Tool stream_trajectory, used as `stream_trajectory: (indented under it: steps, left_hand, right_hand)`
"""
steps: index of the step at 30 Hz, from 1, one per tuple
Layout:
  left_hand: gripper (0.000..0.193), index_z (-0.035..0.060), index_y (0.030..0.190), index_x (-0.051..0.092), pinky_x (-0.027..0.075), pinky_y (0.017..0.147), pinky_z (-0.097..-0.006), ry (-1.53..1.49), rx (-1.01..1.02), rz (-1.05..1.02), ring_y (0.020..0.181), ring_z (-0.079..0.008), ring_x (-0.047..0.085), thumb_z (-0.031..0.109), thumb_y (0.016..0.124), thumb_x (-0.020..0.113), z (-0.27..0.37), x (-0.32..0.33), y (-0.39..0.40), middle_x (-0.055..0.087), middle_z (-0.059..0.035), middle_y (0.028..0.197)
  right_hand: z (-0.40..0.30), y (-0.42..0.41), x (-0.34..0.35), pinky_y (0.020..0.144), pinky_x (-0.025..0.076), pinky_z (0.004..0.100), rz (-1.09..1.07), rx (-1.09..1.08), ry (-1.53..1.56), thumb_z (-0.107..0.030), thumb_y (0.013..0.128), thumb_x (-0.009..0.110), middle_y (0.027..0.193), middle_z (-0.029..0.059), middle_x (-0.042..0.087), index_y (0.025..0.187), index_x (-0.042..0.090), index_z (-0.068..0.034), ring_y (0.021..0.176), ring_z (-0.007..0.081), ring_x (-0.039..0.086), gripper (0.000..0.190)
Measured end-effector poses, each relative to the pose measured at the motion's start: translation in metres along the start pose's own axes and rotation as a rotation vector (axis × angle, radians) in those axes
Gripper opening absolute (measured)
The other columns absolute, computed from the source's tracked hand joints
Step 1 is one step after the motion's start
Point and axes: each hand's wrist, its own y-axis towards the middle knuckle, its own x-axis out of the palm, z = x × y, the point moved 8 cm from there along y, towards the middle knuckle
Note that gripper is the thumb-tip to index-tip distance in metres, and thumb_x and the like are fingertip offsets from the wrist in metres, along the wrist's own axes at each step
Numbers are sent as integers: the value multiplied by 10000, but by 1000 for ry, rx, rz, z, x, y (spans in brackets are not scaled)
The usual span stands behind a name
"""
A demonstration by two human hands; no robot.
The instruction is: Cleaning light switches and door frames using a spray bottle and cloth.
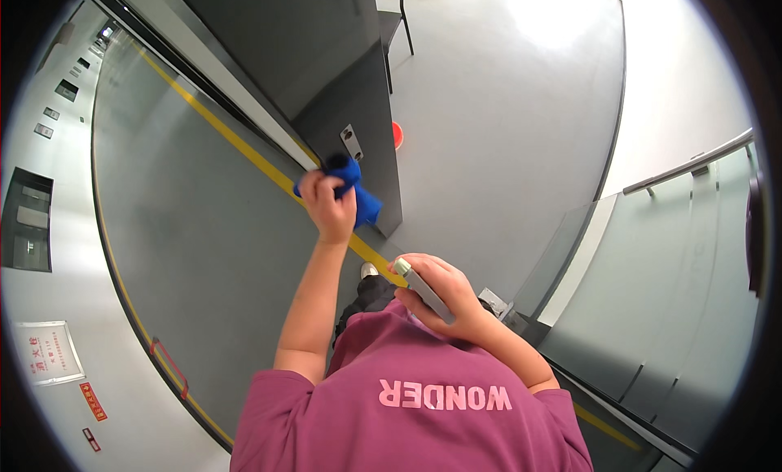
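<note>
My left hand (330, 206) is closed around a bunched blue cloth (366, 206), at the near edge of a dark glass door panel (342, 87). Beside the cloth, a metal lock plate (351, 143) is set in the panel. A dark, blurred spot shows at the cloth's upper end; what it is I cannot tell. My right hand (449, 289), in front of my chest, holds a slim grey object with a pale green cap (426, 292), perhaps a small bottle; its far side is hidden by my fingers.
Behind the door panel stand a black chair (391, 29) and a red round object (398, 135), partly hidden. A yellow line (244, 151) runs along the grey floor. At right is a frosted glass panel (666, 276) with a metal handle bar (690, 165). A white wall with signs is at left.
</note>
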Motion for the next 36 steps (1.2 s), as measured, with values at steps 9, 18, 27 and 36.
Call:
stream_trajectory:
  steps: [9, 18, 27, 36]
  left_hand:
    - [645, 42, 1129, 432, 426, 908, -391, 17, 173, 459, 1089, -289, 463, 198, 731, 914, 55, -49, 154, 445, -135, 1132]
    - [609, 4, 1126, 464, 450, 760, -353, 35, -292, -27, 996, -280, 502, 188, 741, 898, -25, 29, -52, 477, -144, 1117]
    - [579, 11, 1037, 459, 434, 810, -356, -95, -260, 353, 912, -247, 507, 256, 760, 904, 22, -31, 116, 481, -102, 995]
    - [640, -15, 1136, 486, 467, 832, -366, 106, -182, -49, 950, -258, 531, 263, 746, 910, -24, 24, -37, 487, -133, 1084]
  right_hand:
    - [1, -2, 7, 914, 520, 374, 31, -3, 66, -3, 840, 698, 1149, 125, 671, 1164, 606, -17, 1050, 310, 658, 338]
    - [2, -13, -4, 904, 532, 406, 38, -25, 44, -46, 852, 710, 1146, 168, 664, 1202, 583, -2, 1069, 360, 644, 375]
    - [18, -16, -6, 865, 544, 394, 37, -21, 87, -30, 829, 710, 1177, 162, 654, 1220, 579, -12, 1019, 356, 662, 413]
    - [14, -19, 2, 778, 561, 381, 38, -113, 100, -47, 812, 717, 1220, 143, 641, 1246, 568, -30, 965, 324, 675, 459]
